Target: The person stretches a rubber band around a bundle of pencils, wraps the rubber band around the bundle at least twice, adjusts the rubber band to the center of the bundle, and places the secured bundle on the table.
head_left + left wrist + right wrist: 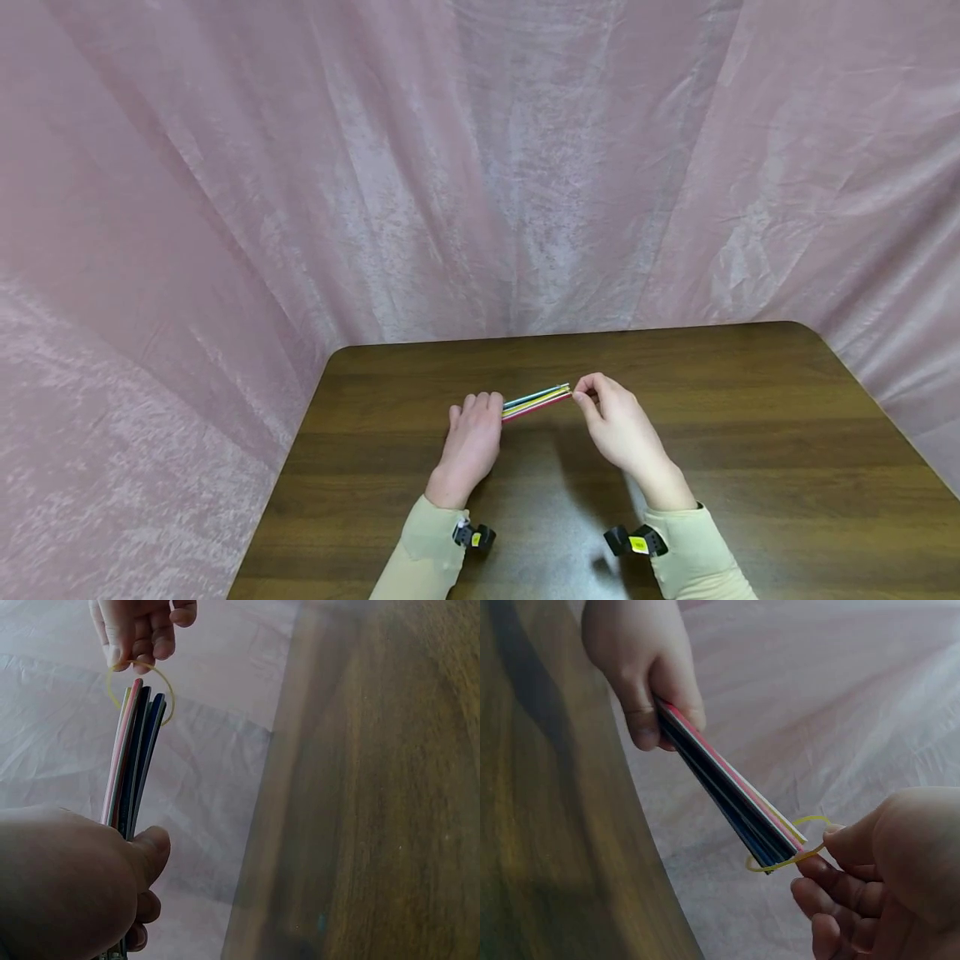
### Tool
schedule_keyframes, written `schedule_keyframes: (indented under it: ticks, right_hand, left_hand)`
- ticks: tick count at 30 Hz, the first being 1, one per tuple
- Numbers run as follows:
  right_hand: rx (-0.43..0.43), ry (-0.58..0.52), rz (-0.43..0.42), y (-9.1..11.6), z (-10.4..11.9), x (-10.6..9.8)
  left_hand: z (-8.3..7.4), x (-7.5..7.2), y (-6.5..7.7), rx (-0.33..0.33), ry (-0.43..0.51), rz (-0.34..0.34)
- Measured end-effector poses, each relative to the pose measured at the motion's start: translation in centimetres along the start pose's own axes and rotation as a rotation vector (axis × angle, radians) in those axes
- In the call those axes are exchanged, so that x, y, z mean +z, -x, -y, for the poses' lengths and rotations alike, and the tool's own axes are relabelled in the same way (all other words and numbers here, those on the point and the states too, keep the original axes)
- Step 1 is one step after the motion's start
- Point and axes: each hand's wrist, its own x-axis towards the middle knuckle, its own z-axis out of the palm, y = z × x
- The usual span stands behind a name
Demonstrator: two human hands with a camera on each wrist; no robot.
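My left hand (470, 437) grips a bundle of long, thin, flat pieces (727, 787) near one end. Their edges show pink, white, yellow and dark blue; the gripped part is hidden under the fingers. At the free end, a thin yellow rubber band (780, 864) loops loosely around the tips, standing wider than the bundle. My right hand (618, 425) pinches this band between thumb and forefinger, right beside the tips. In the left wrist view, the band (171, 694) hangs from the right hand's fingertips (116, 656), and the pieces fan slightly apart there.
Both hands are above a brown wooden table (750, 417) with rounded far corners. Pink velvety curtains (525, 167) hang behind it and along the sides. Each sleeve carries a small black wrist camera, one on the left (474, 536) and one on the right (636, 542).
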Motion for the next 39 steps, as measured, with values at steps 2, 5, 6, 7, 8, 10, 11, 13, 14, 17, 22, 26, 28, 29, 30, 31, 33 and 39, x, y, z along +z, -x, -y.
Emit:
schedule_keyframes:
  ticks: [2, 5, 6, 7, 8, 10, 11, 13, 14, 17, 22, 26, 28, 29, 30, 31, 33, 39]
  right_hand:
    - [-0.024, 0.003, -0.015, 0.0, 0.2, 0.3]
    - [-0.077, 0.003, -0.024, 0.1, 0.4, 0.9]
    - [-0.094, 0.001, -0.019, 0.1, 0.4, 1.1]
    - [-0.11, -0.003, -0.012, 0.1, 0.5, 1.3]
    - [-0.124, -0.005, -0.004, 0.1, 0.5, 1.5]
    - [-0.147, -0.011, 0.01, 0.1, 0.4, 2.0]
    - [-0.152, -0.017, 0.017, 0.1, 0.4, 2.2]
    - [-0.166, -0.024, 0.018, 0.1, 0.3, 2.5]
    - [-0.172, -0.034, 0.015, 0.1, 0.2, 2.7]
    - [-0.18, -0.076, 0.011, 0.0, -0.3, 3.2]
    - [-0.183, -0.123, 0.019, 0.1, -1.3, 4.0]
    - [-0.188, -0.148, 0.054, 0.1, -2.1, 4.2]
    - [-0.186, -0.16, 0.07, 0.1, -2.5, 4.3]
    - [-0.184, -0.17, 0.076, 0.1, -2.6, 4.3]
    - [-0.183, -0.178, 0.079, 0.1, -2.7, 4.2]
    - [-0.183, -0.187, 0.081, 0.1, -2.8, 4.2]
    - [-0.193, -0.198, 0.094, 0.1, -2.7, 4.3]
    - [-0.308, -0.134, 0.209, 0.6, -1.3, 5.2]
  left_hand:
    - [0.0, 0.0, 0.0, 0.001, -0.004, -0.025]
    - [0.1, 0.1, 0.1, -0.006, 0.007, -0.047]
    - [0.1, 0.2, 0.1, -0.009, 0.011, -0.047]
    - [0.0, 0.2, 0.1, -0.012, 0.016, -0.048]
    - [0.0, 0.2, 0.1, -0.017, 0.021, -0.048]
    - [0.0, 0.1, 0.0, -0.026, 0.03, -0.048]
    - [0.0, 0.1, 0.0, -0.03, 0.033, -0.047]
    - [0.0, 0.1, -0.1, -0.04, 0.046, -0.048]
    - [0.0, 0.0, -0.1, -0.047, 0.055, -0.045]
    - [-0.1, 0.0, -0.2, -0.065, 0.088, -0.031]
    - [-0.2, -0.1, -0.3, -0.089, 0.158, 0.036]
    - [-0.5, -0.2, -0.5, -0.087, 0.286, 0.114]
    - [-0.6, -0.4, -0.6, -0.088, 0.367, 0.165]
    - [-0.7, -0.4, -0.6, -0.089, 0.402, 0.189]
    - [-0.8, -0.5, -0.6, -0.092, 0.431, 0.212]
    - [-0.8, -0.5, -0.6, -0.096, 0.451, 0.227]
    - [-0.9, -0.6, -0.6, -0.103, 0.457, 0.228]
    - [-1.1, -0.3, -0.3, -0.116, 0.37, 0.121]
